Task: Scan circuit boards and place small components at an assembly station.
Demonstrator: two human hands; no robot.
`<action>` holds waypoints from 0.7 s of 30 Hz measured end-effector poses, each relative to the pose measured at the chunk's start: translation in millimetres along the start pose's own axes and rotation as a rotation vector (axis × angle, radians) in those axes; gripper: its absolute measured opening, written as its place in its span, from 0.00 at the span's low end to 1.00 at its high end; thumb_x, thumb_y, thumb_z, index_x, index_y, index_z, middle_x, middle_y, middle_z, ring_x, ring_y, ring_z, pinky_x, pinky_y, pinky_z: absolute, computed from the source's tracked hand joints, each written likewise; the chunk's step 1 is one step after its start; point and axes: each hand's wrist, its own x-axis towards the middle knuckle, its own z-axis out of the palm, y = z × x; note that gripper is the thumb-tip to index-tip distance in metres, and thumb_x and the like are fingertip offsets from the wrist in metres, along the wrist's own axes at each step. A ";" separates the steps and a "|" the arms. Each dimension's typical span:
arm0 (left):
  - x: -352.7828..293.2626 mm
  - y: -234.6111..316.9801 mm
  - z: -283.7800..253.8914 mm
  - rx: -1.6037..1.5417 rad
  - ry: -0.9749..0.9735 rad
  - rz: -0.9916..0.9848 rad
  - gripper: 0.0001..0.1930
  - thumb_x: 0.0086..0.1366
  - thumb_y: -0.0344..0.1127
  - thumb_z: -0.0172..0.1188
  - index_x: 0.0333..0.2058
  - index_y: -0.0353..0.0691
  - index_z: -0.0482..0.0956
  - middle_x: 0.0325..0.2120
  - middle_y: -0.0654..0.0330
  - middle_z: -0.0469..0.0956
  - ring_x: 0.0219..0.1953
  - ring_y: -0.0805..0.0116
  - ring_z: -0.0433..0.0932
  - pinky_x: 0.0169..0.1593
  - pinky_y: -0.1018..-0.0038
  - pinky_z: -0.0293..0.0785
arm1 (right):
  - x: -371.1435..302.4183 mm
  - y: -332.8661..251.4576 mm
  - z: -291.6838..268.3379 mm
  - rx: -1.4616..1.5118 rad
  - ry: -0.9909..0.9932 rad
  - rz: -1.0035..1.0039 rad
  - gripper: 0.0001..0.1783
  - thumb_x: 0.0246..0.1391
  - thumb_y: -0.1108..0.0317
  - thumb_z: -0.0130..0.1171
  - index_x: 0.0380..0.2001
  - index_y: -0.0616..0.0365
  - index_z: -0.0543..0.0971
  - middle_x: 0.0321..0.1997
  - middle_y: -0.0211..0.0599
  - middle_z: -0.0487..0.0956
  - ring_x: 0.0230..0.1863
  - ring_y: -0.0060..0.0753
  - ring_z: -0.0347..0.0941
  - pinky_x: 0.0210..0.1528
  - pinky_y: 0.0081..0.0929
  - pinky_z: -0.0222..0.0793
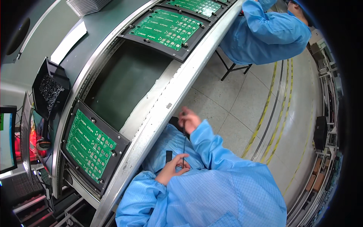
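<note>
A thin dark cord [184, 140], which looks coiled near its upper end, runs between my two hands over my lap. My right hand [191, 120] is closed on its far end, beside the conveyor's near rail. Closer to my body, my left hand [173, 169] has its fingers curled round the lower part. A small black strip [168, 156] lies by the left hand against my blue coat. Left of my hands, a green circuit board [90, 145] sits in a black carrier frame on the conveyor, touched by neither hand.
The metal conveyor rail [169, 106] crosses in front of me. Farther along are more framed green boards [166, 28]. A black bin [62, 72] of small dark parts stands beyond the conveyor, near a monitor [6, 140]. A person in blue [264, 38] works at the far right.
</note>
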 end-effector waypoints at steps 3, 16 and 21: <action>-15.9 2.1 -3.0 0.021 -0.009 0.117 0.14 0.59 0.24 0.51 0.45 0.35 0.71 0.29 0.60 0.73 0.34 0.73 0.72 0.40 0.79 0.68 | -20.7 -52.9 0.5 0.104 0.043 -0.111 0.29 0.44 0.82 0.46 0.53 0.56 0.62 0.38 0.41 0.73 0.33 0.36 0.71 0.39 0.30 0.70; -72.3 9.1 9.3 0.846 0.530 0.371 0.13 0.50 0.27 0.59 0.37 0.36 0.72 0.31 0.52 0.76 0.35 0.54 0.76 0.37 0.68 0.72 | -190.1 -32.8 88.1 -1.863 -0.982 -0.189 0.17 0.44 0.68 0.54 0.41 0.56 0.72 0.34 0.39 0.72 0.35 0.43 0.71 0.38 0.33 0.68; -121.4 0.5 0.5 0.785 0.457 0.111 0.17 0.46 0.29 0.61 0.38 0.37 0.72 0.35 0.54 0.72 0.37 0.55 0.74 0.39 0.69 0.72 | -201.8 -10.9 101.8 -2.012 -1.011 -0.326 0.12 0.44 0.67 0.51 0.35 0.55 0.71 0.28 0.35 0.70 0.29 0.39 0.71 0.31 0.31 0.69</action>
